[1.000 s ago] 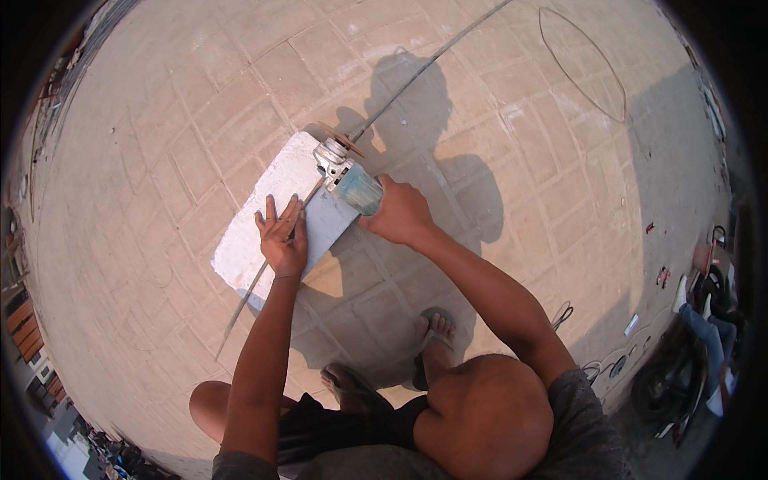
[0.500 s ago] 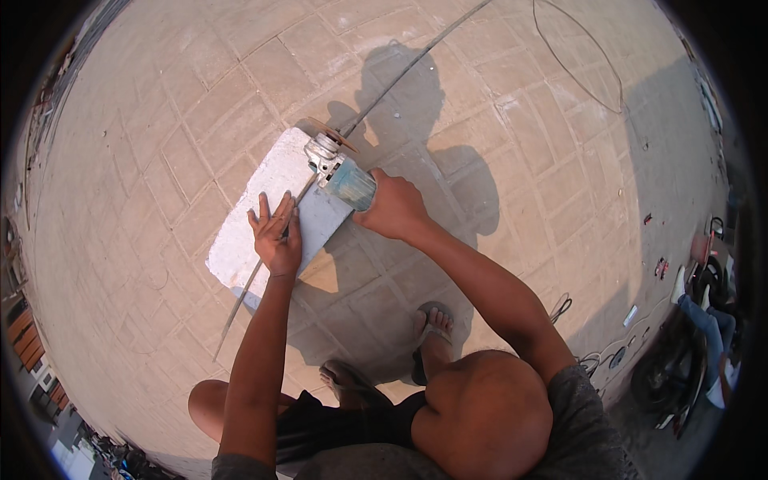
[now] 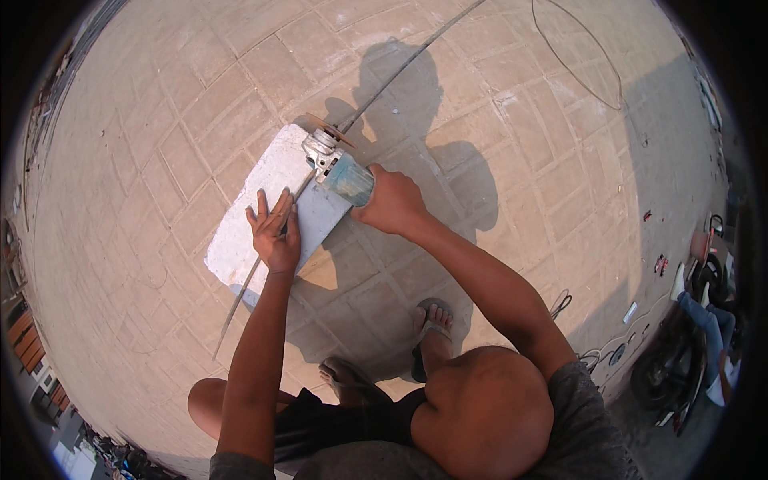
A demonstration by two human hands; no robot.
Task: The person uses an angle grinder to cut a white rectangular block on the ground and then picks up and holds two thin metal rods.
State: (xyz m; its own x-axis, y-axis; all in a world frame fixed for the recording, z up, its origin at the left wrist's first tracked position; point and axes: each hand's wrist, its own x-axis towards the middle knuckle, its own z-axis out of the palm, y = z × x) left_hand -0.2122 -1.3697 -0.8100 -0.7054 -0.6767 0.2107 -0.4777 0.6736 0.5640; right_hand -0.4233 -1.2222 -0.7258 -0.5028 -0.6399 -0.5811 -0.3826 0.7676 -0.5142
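Left hand (image 3: 274,238), fingers spread, steadies the grey rod (image 3: 234,316) across the white block (image 3: 258,188); right hand (image 3: 395,202) grips the grinder (image 3: 350,182); insufficient palm pressure could let the rod roll, binding the disc (image 3: 328,129).

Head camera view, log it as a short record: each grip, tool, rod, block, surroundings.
Left grip: open, laid over the rod on the white block
Right grip: closed around the angle grinder
Tool: teal and silver; its disc is at the rod, contact unclear
Rod: thin, runs beyond opposite edges of the block
Block: lies on the paved ground
Surroundings: another person's legs in blue trousers, toward the right edge
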